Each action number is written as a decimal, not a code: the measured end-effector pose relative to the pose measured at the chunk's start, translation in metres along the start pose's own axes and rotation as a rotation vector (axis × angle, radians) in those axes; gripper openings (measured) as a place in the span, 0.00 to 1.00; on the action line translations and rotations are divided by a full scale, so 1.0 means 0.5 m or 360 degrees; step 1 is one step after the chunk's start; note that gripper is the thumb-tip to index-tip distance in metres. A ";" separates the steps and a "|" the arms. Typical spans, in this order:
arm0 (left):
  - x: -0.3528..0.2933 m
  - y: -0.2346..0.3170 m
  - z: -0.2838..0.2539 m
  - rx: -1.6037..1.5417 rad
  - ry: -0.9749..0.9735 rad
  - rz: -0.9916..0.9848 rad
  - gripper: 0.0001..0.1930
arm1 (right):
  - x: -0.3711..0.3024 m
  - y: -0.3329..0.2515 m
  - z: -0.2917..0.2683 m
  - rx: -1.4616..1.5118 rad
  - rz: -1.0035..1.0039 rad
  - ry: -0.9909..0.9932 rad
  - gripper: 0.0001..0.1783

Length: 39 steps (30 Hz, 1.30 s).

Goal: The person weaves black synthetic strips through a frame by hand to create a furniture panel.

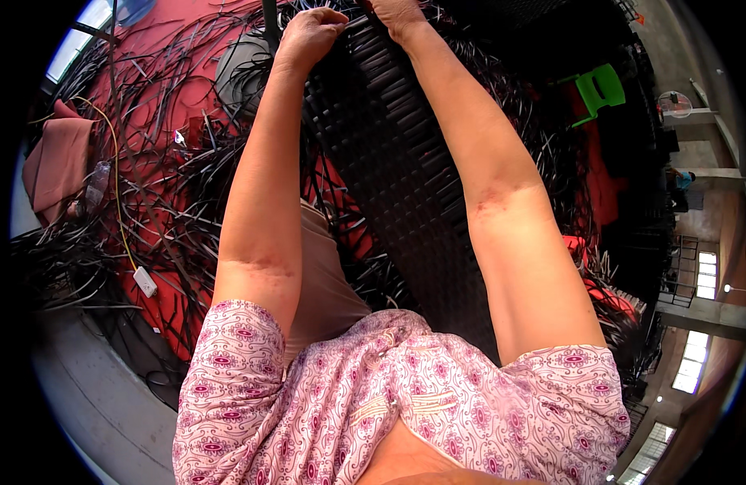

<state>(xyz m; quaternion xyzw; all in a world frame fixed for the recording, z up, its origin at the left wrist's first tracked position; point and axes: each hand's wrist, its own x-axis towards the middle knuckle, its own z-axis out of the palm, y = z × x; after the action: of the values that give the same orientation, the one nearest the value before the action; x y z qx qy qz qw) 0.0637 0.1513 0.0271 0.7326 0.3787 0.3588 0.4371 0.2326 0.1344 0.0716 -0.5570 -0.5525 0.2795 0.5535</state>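
A long black panel [389, 153] woven from flat strips runs away from my lap between my two forearms. At its far end, by the left edge, is my left hand [310, 36], its fingers curled together. Whatever they pinch is too small to make out. Across from it, my right hand [397, 18] reaches over the far end of the weave. The picture's upper edge cuts off most of its fingers, so its grip is hidden. Loose black strips [187, 174] lie in tangles to the left of the panel.
Red sheeting [158, 73] lies under the strips. At left are a yellow cord with a white power socket [145, 281], a clear bottle [98, 184] and brown cloth [59, 158]. A green plastic chair [599, 87] and a fan [674, 104] stand to the right.
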 end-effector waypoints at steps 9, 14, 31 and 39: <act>0.030 -0.060 0.006 -0.0309 -0.0075 -0.0060 0.10 | -0.027 -0.050 -0.028 0.0081 0.0128 -0.0242 0.10; 0.021 -0.043 -0.004 -0.0311 -0.0038 -0.0089 0.10 | -0.050 -0.080 -0.042 0.0225 0.0248 -0.0400 0.09; 0.023 0.012 -0.050 -0.1080 0.0480 -0.0174 0.09 | -0.084 -0.173 -0.077 0.0461 0.0246 -0.0125 0.08; 0.023 0.035 -0.046 -0.1115 0.0422 -0.0169 0.08 | -0.101 -0.138 -0.096 0.0311 0.0384 -0.0044 0.07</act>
<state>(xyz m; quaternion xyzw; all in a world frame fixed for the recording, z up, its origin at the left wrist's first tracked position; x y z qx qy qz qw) 0.0535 0.1639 0.0534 0.4654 0.3238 0.5352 0.6262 0.2439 0.0577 0.1312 -0.5589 -0.4593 0.4042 0.5597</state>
